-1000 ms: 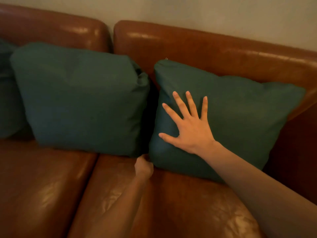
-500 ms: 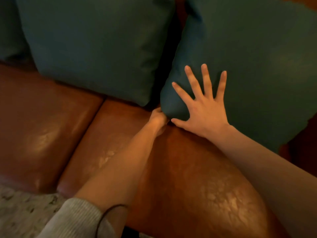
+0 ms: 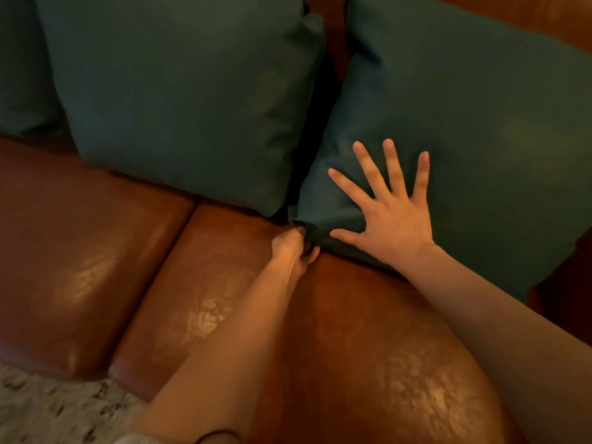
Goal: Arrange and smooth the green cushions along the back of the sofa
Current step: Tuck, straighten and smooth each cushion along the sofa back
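Note:
Two dark green cushions lean against the back of a brown leather sofa. The right cushion (image 3: 474, 129) tilts a little to the right. My right hand (image 3: 390, 213) lies flat on its lower left part, fingers spread and straight. My left hand (image 3: 293, 251) pinches the bottom left corner of this same cushion, fingers curled round the fabric. The middle cushion (image 3: 185, 100) stands just to the left, nearly touching it. A third green cushion (image 3: 22, 75) shows only partly at the far left edge.
The brown leather sofa seat (image 3: 80, 251) is split into two seat pads with a seam between them. The sofa's front edge meets a pale speckled carpet (image 3: 48, 411) at the lower left. A strip of the sofa back (image 3: 333, 43) shows between the cushions.
The view has dropped and drawn closer to the seat. My right hand has slid down the right cushion towards its lower left corner. My left hand keeps its pinch on that corner.

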Motion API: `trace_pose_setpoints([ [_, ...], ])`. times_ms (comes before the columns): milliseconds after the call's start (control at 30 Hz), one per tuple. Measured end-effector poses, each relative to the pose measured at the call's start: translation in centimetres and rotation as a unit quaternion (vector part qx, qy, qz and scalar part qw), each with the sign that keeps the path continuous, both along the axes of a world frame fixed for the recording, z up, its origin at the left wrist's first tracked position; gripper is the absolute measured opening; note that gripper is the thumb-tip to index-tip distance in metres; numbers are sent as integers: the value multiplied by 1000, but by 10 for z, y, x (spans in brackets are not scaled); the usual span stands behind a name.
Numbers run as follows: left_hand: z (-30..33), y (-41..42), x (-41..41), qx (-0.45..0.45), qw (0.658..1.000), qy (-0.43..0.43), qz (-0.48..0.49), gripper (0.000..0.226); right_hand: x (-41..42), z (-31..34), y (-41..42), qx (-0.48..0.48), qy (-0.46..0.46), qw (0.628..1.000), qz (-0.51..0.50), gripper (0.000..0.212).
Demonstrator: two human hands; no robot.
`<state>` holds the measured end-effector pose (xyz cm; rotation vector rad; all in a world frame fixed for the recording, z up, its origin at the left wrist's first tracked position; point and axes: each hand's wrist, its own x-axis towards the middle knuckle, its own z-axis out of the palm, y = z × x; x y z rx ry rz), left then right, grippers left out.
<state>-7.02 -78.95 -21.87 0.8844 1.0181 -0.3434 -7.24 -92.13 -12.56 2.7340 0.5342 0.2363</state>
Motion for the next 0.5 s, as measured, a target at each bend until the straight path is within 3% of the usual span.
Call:
trace_pose_setpoints([
  [200,5,0,3,28,998,28,50,35,-1,3,-2,1,-7,1000,-2,96],
  [500,-5,20,6,76,996,-41,-9,20,-4,5,2,18,-17,1000,1,95],
])
